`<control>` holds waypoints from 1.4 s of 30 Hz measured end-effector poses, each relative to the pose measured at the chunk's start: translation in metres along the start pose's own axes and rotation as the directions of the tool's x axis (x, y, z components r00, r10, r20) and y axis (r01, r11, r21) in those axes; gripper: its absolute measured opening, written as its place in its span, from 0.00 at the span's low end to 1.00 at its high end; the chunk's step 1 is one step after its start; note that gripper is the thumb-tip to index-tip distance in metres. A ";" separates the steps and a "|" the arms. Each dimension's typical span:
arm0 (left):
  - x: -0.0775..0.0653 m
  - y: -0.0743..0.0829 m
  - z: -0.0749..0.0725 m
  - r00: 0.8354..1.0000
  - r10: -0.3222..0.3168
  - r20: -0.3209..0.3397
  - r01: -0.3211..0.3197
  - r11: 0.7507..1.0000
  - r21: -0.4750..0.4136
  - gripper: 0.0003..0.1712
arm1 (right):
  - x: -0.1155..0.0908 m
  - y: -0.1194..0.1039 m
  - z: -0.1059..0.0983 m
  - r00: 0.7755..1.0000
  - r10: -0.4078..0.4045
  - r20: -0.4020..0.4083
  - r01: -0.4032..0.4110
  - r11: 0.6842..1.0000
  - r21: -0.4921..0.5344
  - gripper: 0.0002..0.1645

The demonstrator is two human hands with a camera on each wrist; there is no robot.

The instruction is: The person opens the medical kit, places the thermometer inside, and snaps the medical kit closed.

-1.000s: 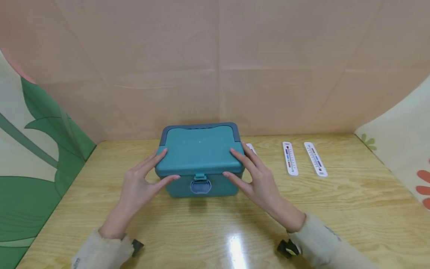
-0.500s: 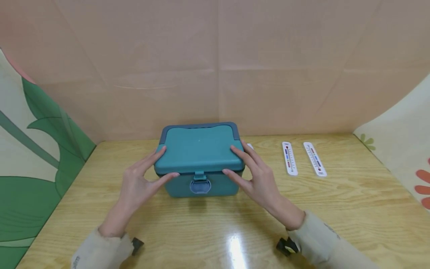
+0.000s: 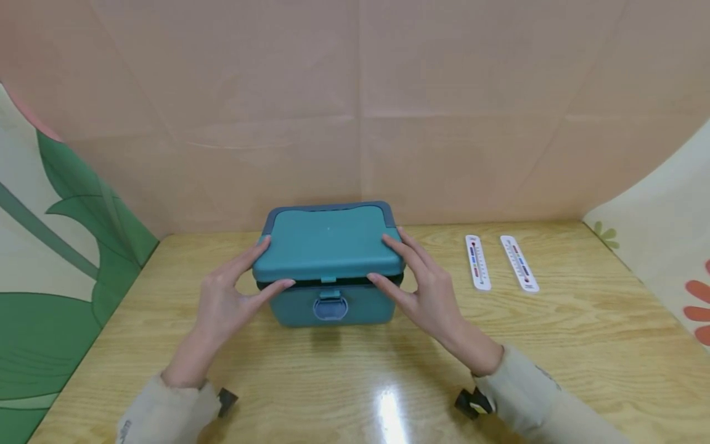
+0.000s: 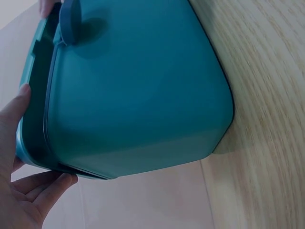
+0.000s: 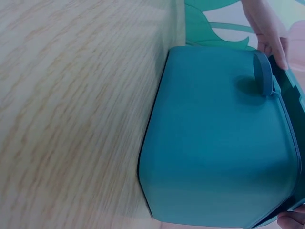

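A teal storage box (image 3: 366,308) stands on the table, its lid (image 3: 333,243) raised slightly so a dark gap runs along the front. My left hand (image 3: 218,302) holds the lid's left front corner, thumb at the front edge and fingers along the side. At the right front corner my right hand (image 3: 435,302) holds the lid the same way. The blue-grey latch (image 3: 330,307) hangs loose on the box front; in the left wrist view the latch (image 4: 70,21) sticks out below the gap. The box's inside is hidden.
Two white strip thermometers (image 3: 477,262) lie on the wooden table (image 3: 582,345) to the right of the box. A plain pinkish backdrop (image 3: 471,111) rises behind the box, and printed panels (image 3: 72,265) flank the table.
The lid's front edge has risen off the box and a gap has opened, both hands moving up slightly with it. A white strip behind the right hand is now hidden.
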State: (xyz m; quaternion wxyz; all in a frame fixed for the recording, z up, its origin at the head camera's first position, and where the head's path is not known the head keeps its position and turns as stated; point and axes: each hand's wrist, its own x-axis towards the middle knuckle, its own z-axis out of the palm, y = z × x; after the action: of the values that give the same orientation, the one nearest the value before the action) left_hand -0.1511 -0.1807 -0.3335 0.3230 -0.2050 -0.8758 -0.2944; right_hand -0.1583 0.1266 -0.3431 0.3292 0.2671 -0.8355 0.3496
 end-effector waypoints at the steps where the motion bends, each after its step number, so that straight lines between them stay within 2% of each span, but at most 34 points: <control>1: 0.000 0.000 0.000 1.000 0.000 -0.002 0.000 1.000 -0.002 0.46 | 0.000 0.000 0.000 1.000 0.003 -0.002 -0.003 1.000 0.000 0.37; 12: 0.006 0.002 -0.002 1.000 -0.005 -0.027 0.004 1.000 -0.023 0.46 | 0.006 -0.003 -0.001 0.999 0.042 -0.016 -0.042 0.998 0.037 0.37; 21: 0.010 0.003 -0.003 0.999 -0.035 -0.036 0.034 0.999 -0.039 0.46 | 0.010 -0.004 -0.001 0.995 0.094 -0.041 -0.088 0.989 0.120 0.36; 31: 0.015 0.002 -0.003 0.996 -0.035 -0.080 0.031 0.999 -0.044 0.45 | 0.016 -0.004 -0.001 0.986 0.154 -0.063 -0.138 0.969 0.206 0.33; 42: 0.023 0.004 -0.004 0.990 -0.078 -0.121 0.069 0.994 -0.079 0.42 | 0.027 -0.007 -0.003 0.970 0.233 -0.070 -0.203 0.935 0.289 0.29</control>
State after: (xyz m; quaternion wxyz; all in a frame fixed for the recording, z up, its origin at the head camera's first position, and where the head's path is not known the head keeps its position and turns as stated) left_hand -0.1636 -0.1765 -0.3140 0.3577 -0.1660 -0.8494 -0.3508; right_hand -0.1700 0.1185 -0.3190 0.2898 0.1983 -0.7840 0.5119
